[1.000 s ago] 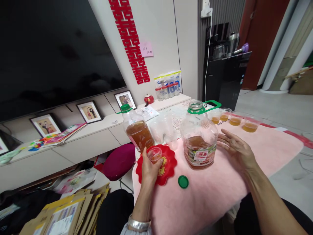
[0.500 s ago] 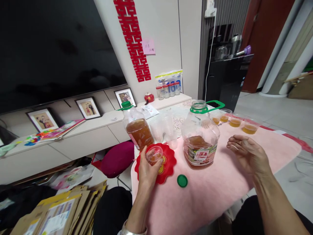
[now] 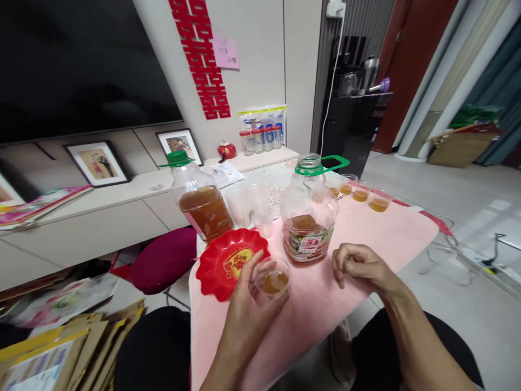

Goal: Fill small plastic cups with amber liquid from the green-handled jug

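Note:
My left hand (image 3: 253, 296) is wrapped around a small clear plastic cup (image 3: 280, 269) with some amber liquid in its bottom. The cup is above the pink tablecloth, at the near right edge of a red scalloped plate (image 3: 215, 266). My right hand (image 3: 362, 266) hovers over the cloth with its fingers loosely curled in, and nothing shows in them. Just beyond it stands a big uncapped plastic jug (image 3: 309, 217) with a green handle, partly full of amber liquid. Behind the plate, a second jug (image 3: 205, 209) wears a green cap.
Stacked clear cups (image 3: 259, 201) stand between the jugs. Several cups of amber liquid (image 3: 378, 203) line the table's far right side. A maroon round stool (image 3: 165, 260) is left of the table, with flattened cardboard (image 3: 97, 339) on the floor. A cabinet (image 3: 134, 209) runs along the wall.
My left hand has brought the cup from over the plate toward me and right. My right hand has come in nearer the open jug, its fingers more curled. The loose green cap is out of sight.

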A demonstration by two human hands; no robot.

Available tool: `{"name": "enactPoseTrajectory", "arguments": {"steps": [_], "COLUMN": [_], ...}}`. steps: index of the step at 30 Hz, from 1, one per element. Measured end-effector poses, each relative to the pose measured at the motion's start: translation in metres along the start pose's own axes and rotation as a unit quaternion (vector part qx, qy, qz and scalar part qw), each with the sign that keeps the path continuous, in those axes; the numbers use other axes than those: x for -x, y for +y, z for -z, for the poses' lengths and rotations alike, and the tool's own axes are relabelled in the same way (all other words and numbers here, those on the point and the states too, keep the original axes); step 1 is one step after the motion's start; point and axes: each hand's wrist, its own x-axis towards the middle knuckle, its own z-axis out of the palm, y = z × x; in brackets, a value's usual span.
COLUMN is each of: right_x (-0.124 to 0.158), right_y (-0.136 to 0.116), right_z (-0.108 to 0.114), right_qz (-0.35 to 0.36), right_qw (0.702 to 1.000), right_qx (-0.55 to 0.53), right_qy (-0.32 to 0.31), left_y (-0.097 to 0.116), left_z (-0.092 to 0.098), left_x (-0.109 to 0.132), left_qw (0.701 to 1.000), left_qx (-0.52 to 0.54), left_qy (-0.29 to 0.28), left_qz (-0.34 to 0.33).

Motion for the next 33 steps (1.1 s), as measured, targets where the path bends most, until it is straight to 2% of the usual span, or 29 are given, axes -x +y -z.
{"name": "enactPoseTrajectory", "arguments": {"steps": [6,10,17,23,26,33], "right_x": [-0.007,-0.007,-0.004,0.002,0.005,0.014], "right_y": [0.012,0.016,0.019,0.020,0.019,0.014], "right_z": [-0.018,-0.022,-0.019,-0.017,-0.017,-0.013], "right_qz": [-0.056,-0.088,-0.124,-0.153,-0.167,-0.195], "right_qw": [0.997,0.994,0.990,0.987,0.984,0.976], "right_qx": [-0.009,-0.013,-0.021,-0.043,-0.055,-0.056], "right_qy": [-0.050,-0.071,-0.062,-0.013,0.016,0.077], "left_y": [-0.027,-0.030,-0.016,-0.026,-0.029,-0.041], "left_z": [-0.015,-0.025,-0.050,-0.061,-0.068,-0.083], "left_x": [0.008,0.012,0.023,0.021,0.019,0.015], "left_qw": [0.994,0.985,0.992,0.994,0.994,0.985], "left_qx": [-0.063,-0.080,-0.065,-0.040,-0.019,0.042], "left_qy": [-0.083,-0.148,-0.106,-0.099,-0.105,-0.158], "left_qz": [0.032,0.033,0.028,0.029,0.033,0.050]}}
